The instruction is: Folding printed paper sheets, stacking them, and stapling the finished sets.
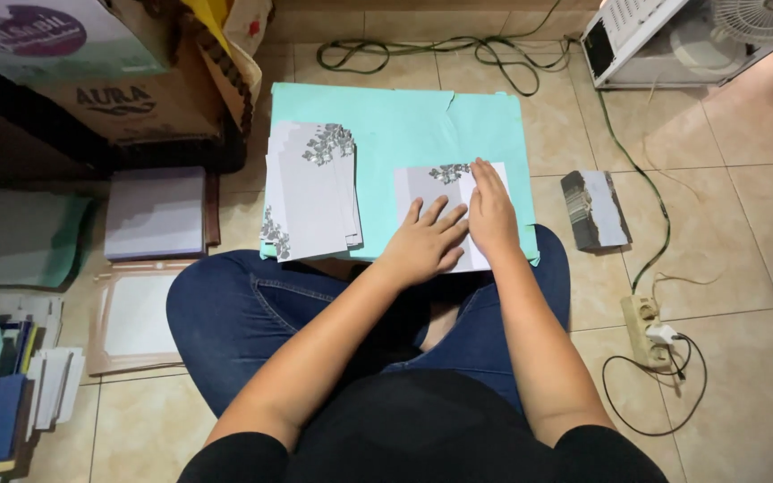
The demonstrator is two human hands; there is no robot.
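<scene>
Both hands, left hand and right hand, press flat and open on a light card (thin, creasable; best lifted by its edges).

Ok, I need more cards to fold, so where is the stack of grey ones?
In the head view the stack lies on the left part of the teal board, left of both hands.

Both forearms reach forward from the body, bare below short dark sleeves. The left hand lies palm down, fingers spread flat. The right hand lies just beside it, palm down, fingers together, pointing away.
</scene>
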